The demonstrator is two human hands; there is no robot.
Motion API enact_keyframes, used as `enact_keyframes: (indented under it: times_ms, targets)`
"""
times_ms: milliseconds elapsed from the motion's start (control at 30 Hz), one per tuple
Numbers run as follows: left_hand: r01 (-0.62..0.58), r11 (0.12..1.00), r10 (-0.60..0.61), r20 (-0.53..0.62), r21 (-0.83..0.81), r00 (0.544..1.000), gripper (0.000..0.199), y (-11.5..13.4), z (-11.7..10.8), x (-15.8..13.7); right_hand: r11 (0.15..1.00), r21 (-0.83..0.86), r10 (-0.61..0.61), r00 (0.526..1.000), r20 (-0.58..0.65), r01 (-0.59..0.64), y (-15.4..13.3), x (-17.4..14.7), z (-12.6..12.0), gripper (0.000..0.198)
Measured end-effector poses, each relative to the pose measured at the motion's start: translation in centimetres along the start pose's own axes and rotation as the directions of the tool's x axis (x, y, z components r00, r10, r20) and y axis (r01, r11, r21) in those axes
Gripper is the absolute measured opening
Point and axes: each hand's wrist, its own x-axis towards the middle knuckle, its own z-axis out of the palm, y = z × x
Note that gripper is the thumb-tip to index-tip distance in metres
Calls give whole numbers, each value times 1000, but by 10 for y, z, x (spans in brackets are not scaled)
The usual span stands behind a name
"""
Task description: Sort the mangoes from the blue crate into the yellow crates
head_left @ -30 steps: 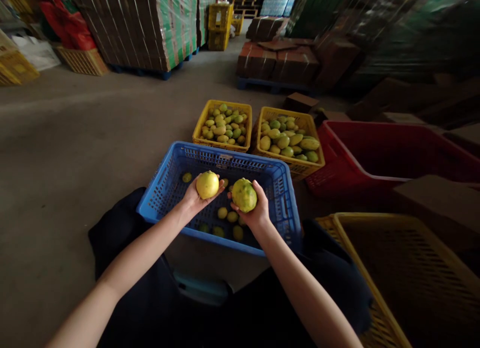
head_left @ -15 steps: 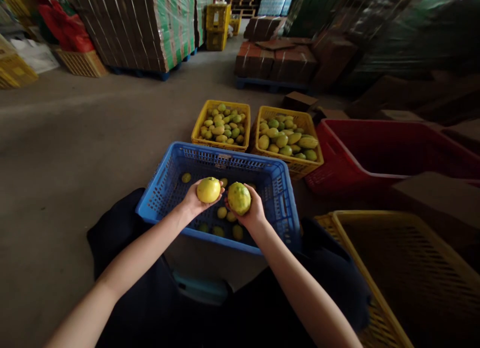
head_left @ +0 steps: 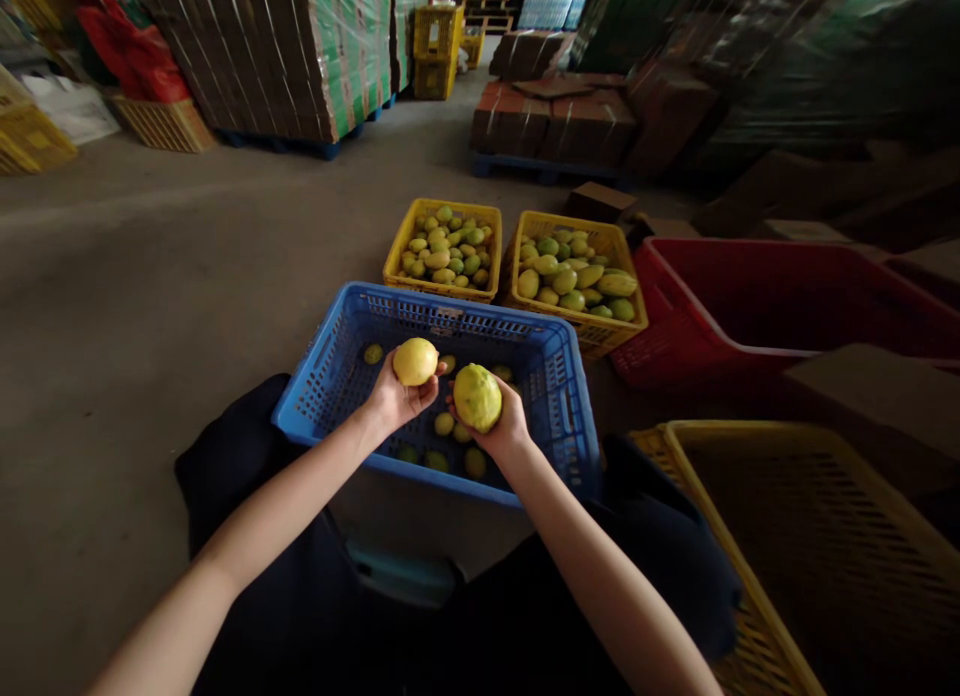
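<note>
A smooth yellow lemon rests in my left hand, which is curled up around it from below. My right hand grips a bumpy yellow-green lemon by its right side. Both hands are over the blue crate, close together but apart. Inside this crate lie several loose lemons, some greener near its front wall. The hands and held fruit hide part of the crate's floor.
Behind the blue crate stand two yellow crates heaped with yellow-green fruit. A red bin is at the right, with a yellow crate nearer me. Wrapped stacks on pallets and bundled cardboard stand farther back.
My left hand has lifted and turned its lemon slightly, moving it up and a little left. The right hand has rotated its lemon a bit in place.
</note>
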Motion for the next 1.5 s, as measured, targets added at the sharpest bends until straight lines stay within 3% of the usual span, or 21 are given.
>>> enact_keyframes:
  times_ms: [167,400,500,567,667,767,867,967,1067,1200,1367,1500]
  targets:
    - [-23,1000,23,-5,19,1000,45,2,1,4,1000,21,11,996,91,-13,0,-1,2,33]
    - [-12,1000,13,-13,15,1000,46,-2,-4,13,1000,26,-12,999,39,11,-3,1,2,31]
    - [-30,999,30,24,13,999,45,-3,-3,10,999,14,-51,997,52,50,-1,3,1,22]
    - [-77,997,77,51,-15,996,39,-2,0,7,989,-22,-140,985,100,143,1,4,0,12]
    - [-192,979,197,82,-62,977,30,3,4,3,903,-123,-372,892,256,412,2,3,0,38]
    - [-300,954,299,96,5,950,30,9,7,0,703,-275,-536,743,400,656,1,1,-1,60]
    - [-427,888,412,115,173,904,35,11,10,-1,495,-388,-615,629,475,777,2,0,-3,64]
    - [-536,787,511,163,305,844,35,9,14,-1,426,-409,-621,590,516,807,6,1,-3,60]
    - [-557,748,531,180,361,828,37,7,15,0,426,-428,-602,603,524,797,10,2,-3,59]
    - [-465,815,455,115,346,883,42,9,12,1,449,-457,-610,637,472,768,9,1,-3,56]
    - [-291,910,273,103,295,957,44,15,4,1,670,-365,-582,763,280,646,5,4,-3,48]
    - [-193,949,145,199,250,969,48,12,1,1,881,-114,-422,871,251,460,1,5,-1,32]
